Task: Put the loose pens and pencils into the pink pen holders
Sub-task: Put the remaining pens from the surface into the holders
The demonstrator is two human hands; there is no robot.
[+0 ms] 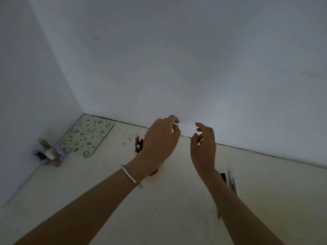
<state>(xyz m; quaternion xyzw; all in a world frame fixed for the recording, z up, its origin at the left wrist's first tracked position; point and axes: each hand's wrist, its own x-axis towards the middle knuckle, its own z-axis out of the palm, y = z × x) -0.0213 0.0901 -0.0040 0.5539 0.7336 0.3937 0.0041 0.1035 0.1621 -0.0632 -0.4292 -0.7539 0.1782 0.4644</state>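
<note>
both hands raised over the tabletop, empty: left hand with fingers loosely curled, right hand likewise half-open, gripping nothing. loose pens and pencils lying on the tabletop just right of the right wrist, a further dark one partly hidden under the right forearm. pink pen holder mostly hidden beneath the left wrist, only a pink-red sliver showing; a second holder with pencils standing in it just left of the left hand. probably between pickups. best to drop the right hand onto the loose bundle, pinch 1 or 2 at mid-length, tip upright, lower point-down into a holder while steadying it with the left. too dim to count the loose ones. nail polish bottles and a patterned tray in the corner, well apart.
</note>
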